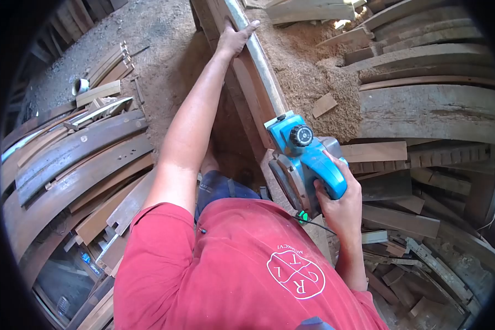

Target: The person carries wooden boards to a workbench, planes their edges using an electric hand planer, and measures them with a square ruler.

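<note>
My right hand (341,201) is wrapped round the rear handle of a blue electric planer (313,159) with a black depth knob on top. The planer sits over the near end of a long wooden board (261,69), whose narrow edge faces up. Farther along the board, my left hand (235,41) grips it from the side, fingers partly hidden behind the wood and thumb across the edge. A dark power cord (319,224) runs from the planer near a small green piece. The planer's sole is hidden.
Sawdust and shavings (335,88) lie heaped right of the board. Stacked planks (434,113) fill the right side, with offcuts (418,264) below. More boards (88,159) are piled at left, near a roll of tape (80,86). A loose wood block (324,105) rests on the sawdust.
</note>
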The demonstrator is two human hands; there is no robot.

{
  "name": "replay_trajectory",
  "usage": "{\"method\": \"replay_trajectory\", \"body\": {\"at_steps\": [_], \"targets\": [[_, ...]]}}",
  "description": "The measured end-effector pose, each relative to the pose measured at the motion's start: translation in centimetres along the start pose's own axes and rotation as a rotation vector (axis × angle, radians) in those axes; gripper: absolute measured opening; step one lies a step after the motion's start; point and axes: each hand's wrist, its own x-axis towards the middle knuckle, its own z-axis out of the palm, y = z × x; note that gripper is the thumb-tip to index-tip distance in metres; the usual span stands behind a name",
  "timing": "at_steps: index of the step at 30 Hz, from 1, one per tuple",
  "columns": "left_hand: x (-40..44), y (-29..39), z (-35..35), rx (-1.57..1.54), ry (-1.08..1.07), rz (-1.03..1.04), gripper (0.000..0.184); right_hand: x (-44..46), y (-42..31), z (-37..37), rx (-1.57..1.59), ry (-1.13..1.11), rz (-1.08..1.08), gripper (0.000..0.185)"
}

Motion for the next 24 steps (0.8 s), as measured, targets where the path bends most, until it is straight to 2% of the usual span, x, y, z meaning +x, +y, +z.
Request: {"method": "replay_trajectory", "body": {"at_steps": [4,8,11,13,14,15,17,19,20,21,22,23,24], "targets": [[-0.6,0.5,0.0,-0.018,0.005,0.037,0.142,1.0,-0.7,0.4,0.02,-0.006,0.006,0.055],[-1.5,1.4,0.2,-0.006,0.021,-0.017,0.142,2.4,-1.7,0.9,0.025,0.001,0.011,0.055],[-1.8,1.0,-0.4,-0.09,-0.011,-0.13,0.124,3.9,-2.6,1.3,-0.005,-0.013,0.006,0.054],[-1.6,-1.2,-1.5,-0.624,-0.155,-0.018,0.1,5.4,-3.6,1.7,-0.019,-0.007,-0.014,0.053],[-2.8,-2.8,-2.0,-0.782,-0.111,-0.049,0.078,6.4,-4.1,2.1,-0.033,0.002,-0.033,0.053],[-4.0,-3.5,-2.4,-0.786,-0.11,-0.053,0.078,7.1,-4.4,2.3,-0.038,0.001,-0.03,0.053],[-6.3,-5.0,-2.8,-0.607,-0.151,-0.076,0.07,8.7,-4.7,2.9,-0.044,0.004,-0.08,0.051],[-8.7,-8.7,-2.1,-0.349,-0.139,0.028,0.06,10.2,-5.6,3.5,-0.062,0.01,-0.095,0.049],[-11.0,-8.9,-2.1,-0.352,-0.209,0.052,0.057,11.1,-5.9,3.8,-0.086,0.022,-0.146,0.049],[-13.5,-9.7,-1.4,-0.277,-0.157,0.017,0.052,11.9,-6.2,4.0,-0.11,0.036,-0.196,0.049],[-16.0,-9.4,-1.4,-0.206,-0.198,0.027,0.048,12.7,-6.5,4.3,-0.112,0.044,-0.198,0.048],[-18.9,-9.3,-0.8,-0.077,-0.087,0.233,0.036,13.5,-7.1,4.6,-0.116,0.043,-0.195,0.048],[-21.6,-10.4,0.3,-0.032,-0.057,0.195,0.024,14.2,-7.7,4.8,-0.124,0.044,-0.193,0.047]]}}
